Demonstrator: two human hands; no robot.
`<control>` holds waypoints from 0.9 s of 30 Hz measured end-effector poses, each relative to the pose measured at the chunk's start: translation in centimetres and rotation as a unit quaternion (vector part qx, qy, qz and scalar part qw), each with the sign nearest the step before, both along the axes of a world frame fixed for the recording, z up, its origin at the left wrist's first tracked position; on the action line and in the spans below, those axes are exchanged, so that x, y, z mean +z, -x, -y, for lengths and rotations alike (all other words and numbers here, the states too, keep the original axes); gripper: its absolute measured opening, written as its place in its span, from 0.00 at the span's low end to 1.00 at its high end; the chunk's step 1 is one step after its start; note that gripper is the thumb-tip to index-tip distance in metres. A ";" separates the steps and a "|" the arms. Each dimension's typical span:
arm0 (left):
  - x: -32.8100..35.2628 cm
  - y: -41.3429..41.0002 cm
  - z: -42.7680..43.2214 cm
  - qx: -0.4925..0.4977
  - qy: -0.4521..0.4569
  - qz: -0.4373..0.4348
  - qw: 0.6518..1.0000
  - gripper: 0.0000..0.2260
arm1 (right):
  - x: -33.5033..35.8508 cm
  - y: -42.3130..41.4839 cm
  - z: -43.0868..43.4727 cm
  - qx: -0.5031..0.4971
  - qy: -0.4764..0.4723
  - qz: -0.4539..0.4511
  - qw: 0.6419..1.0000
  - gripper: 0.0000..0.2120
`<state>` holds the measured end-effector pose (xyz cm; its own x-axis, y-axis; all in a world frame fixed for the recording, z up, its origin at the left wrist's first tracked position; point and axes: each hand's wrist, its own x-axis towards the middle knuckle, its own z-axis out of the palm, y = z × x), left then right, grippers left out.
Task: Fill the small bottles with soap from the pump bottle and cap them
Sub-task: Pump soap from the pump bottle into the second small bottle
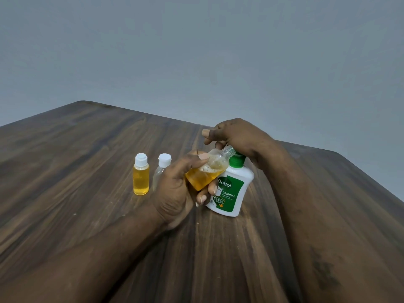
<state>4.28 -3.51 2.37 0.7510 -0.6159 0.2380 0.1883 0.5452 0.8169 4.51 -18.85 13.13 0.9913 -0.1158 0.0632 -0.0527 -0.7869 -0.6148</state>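
Roughly midway: one capped bottle [141, 179] stands full on the desk [87, 149], its capped neighbour [159, 172] looks empty, my left hand [175, 193] grips the tilted, part-filled open bottle [207, 171] at the Dettol pump bottle [234, 193] spout, right hand [238, 136] curled over its pump.

Amber soap [141, 182], white caps [141, 158], green label [231, 190].
Pump bottle [244, 178] was white; table [87, 149] dark streaked woodgrain; wall [196, 51] grey.

Table [87, 149]: dark wood-grain top, smooth, low sheen. Uncapped bottle [207, 171], filled bottle [141, 180], empty bottle [159, 174]: clear glossy plastic; caps [141, 158] white smooth plastic. Pump bottle [235, 206]: white glossy plastic w/ printed label.
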 end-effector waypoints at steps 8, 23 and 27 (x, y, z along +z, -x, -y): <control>0.3 -0.1 0.0 -0.019 0.023 0.032 0.999 0.15 | 0.6 0.3 0.4 -0.049 -0.033 0.130 0.990 0.18; 0.4 0.2 0.1 -0.017 0.029 0.028 0.999 0.12 | 0.6 0.4 0.2 -0.037 -0.024 0.095 0.994 0.17; 0.6 0.1 0.0 -0.009 0.028 0.026 0.999 0.13 | 0.6 0.4 0.2 -0.031 -0.045 0.096 0.994 0.16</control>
<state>4.17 -3.53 3.00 0.7259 -0.6136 0.3109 0.1562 0.5872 0.7942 4.08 -19.00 13.75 0.9526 -0.1899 0.2377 0.0264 -0.7266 -0.6866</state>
